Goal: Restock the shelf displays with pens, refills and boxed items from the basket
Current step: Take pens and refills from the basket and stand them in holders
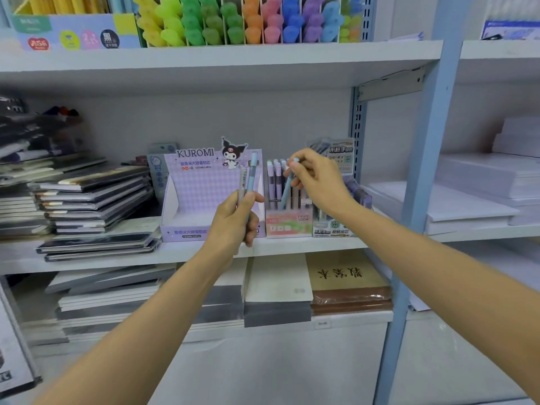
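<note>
Left grip (236, 220), arm outstretched, clasps a few upright pens (248, 182); right grip (317, 182), wrist bent down, pinches a blue pen (287, 190) tilted into the box (287, 226).

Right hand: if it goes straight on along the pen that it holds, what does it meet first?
Probably the pink display box: the right hand pinches a blue pen slanting down into it, beside the purple pens standing there. Depth is hard to judge from one view.

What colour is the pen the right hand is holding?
Light blue. The pen, pinched by the right hand, shows best in the head view.
</note>
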Tool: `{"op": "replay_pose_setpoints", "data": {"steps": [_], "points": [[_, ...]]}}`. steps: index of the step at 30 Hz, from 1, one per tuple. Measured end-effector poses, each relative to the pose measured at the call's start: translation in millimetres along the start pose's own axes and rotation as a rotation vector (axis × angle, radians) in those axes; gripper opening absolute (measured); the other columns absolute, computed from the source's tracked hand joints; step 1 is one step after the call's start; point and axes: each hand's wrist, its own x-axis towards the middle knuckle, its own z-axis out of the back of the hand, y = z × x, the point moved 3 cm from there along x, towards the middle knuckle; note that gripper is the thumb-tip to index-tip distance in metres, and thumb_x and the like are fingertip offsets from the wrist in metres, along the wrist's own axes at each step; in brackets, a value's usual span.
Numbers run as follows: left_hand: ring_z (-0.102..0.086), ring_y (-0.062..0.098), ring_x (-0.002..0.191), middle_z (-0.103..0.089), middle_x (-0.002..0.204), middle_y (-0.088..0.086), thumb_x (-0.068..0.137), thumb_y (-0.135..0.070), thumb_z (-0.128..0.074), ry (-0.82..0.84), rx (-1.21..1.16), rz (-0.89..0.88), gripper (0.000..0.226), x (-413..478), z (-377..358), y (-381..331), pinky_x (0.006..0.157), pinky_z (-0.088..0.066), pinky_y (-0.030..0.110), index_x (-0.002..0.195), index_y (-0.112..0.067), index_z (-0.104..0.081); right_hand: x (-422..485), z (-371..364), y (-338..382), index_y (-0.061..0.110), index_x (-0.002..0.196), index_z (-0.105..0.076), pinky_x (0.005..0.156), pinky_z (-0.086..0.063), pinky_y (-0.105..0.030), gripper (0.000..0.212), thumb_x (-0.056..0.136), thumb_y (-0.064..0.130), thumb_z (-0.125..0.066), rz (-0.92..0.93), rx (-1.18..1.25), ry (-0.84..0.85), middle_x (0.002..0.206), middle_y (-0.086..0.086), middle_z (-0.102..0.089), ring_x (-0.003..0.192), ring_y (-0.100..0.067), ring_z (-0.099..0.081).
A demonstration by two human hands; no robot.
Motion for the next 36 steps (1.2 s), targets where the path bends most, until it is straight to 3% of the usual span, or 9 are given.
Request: {"op": "replay_pose_setpoints", "data": {"steps": [3,9,15,21,24,27,30,32,36], "points": [[-0.033,0.011,0.046,-0.038,0.057,-0.002,0.104,-0.032,-0.041,0.006,-0.027,0.017,0.026,3,2,6,0.041,-0.029,0.019,0.099,-0.018,-0.062,4,-2,-2,0.005,0.102,-0.06,0.07,-0.057,-0.027,0.016,0.101,0.014,-0.047,0.025,-0.059,0.05,0.086,-0.006,-0.069,0.072,-0.017,-0.067],[-0.035,0.01,0.046,-0.042,0.055,-0.006,0.102,-0.035,-0.044,0.037,-0.06,0.08,0.024,6,1,10,0.041,-0.029,0.018,0.094,-0.015,-0.056,9,-4,-3,0.008,0.109,-0.055,0.069,-0.058,-0.029,0.011,0.099,0.01,-0.05,-0.008,-0.035,0.074,0.09,-0.009,-0.069,0.07,-0.022,-0.067],[-0.044,0.01,0.048,-0.052,0.058,-0.005,0.1,-0.034,-0.049,0.047,-0.064,0.064,0.022,1,-1,7,0.041,-0.034,0.017,0.091,-0.016,-0.059,15,-13,0,0.013,0.098,-0.068,0.068,-0.039,-0.01,0.008,0.09,0.015,-0.067,0.05,-0.199,-0.087,0.097,0.001,-0.049,0.071,-0.002,-0.047],[-0.043,0.01,0.047,-0.052,0.058,-0.003,0.1,-0.033,-0.051,0.042,-0.073,0.063,0.023,-2,0,6,0.038,-0.032,0.016,0.09,-0.016,-0.062,16,-10,2,0.015,0.112,-0.071,0.076,-0.039,-0.026,0.024,0.098,0.028,-0.055,-0.045,-0.348,0.027,0.095,-0.002,-0.045,0.084,-0.013,-0.046],[-0.043,0.009,0.046,-0.051,0.056,-0.005,0.099,-0.035,-0.051,0.046,-0.076,0.05,0.023,-3,1,5,0.038,-0.031,0.016,0.09,-0.016,-0.062,9,-6,10,0.019,0.119,-0.065,0.068,-0.036,-0.017,0.03,0.1,0.034,-0.049,-0.064,-0.069,0.046,0.095,0.001,-0.055,0.076,0.002,-0.046],[-0.039,0.01,0.046,-0.047,0.056,-0.004,0.099,-0.037,-0.051,0.077,-0.075,0.037,0.025,-3,-2,3,0.039,-0.03,0.017,0.091,-0.015,-0.061,-2,-9,16,0.015,0.112,-0.068,0.049,-0.042,-0.016,0.024,0.098,0.029,-0.054,-0.153,0.342,0.18,0.085,-0.004,-0.066,0.059,-0.003,-0.052],[-0.037,0.009,0.046,-0.043,0.057,-0.006,0.1,-0.039,-0.047,0.125,-0.055,0.028,0.028,-5,-5,-2,0.04,-0.03,0.016,0.093,-0.017,-0.062,-9,-15,19,0.013,0.102,-0.068,0.052,-0.048,-0.018,0.015,0.097,0.018,-0.055,-0.159,0.435,0.247,0.086,0.0,-0.07,0.069,-0.008,-0.063],[-0.038,0.008,0.046,-0.045,0.058,-0.006,0.1,-0.041,-0.046,0.144,-0.033,0.04,0.031,-6,-4,-4,0.039,-0.029,0.017,0.099,-0.016,-0.064,-9,-11,20,0.011,0.099,-0.066,0.057,-0.051,-0.019,0.014,0.098,0.017,-0.053,-0.167,0.474,0.198,0.087,-0.001,-0.069,0.073,-0.011,-0.066],[-0.038,0.008,0.042,-0.052,0.063,-0.004,0.1,-0.05,-0.041,0.062,-0.011,0.165,0.043,-6,5,-2,0.036,-0.027,0.016,0.102,-0.015,-0.066,3,15,20,0.001,0.101,-0.06,0.06,-0.056,-0.019,0.014,0.099,0.011,-0.05,-0.169,0.556,-0.112,0.086,-0.007,-0.068,0.068,-0.011,-0.067]]}}
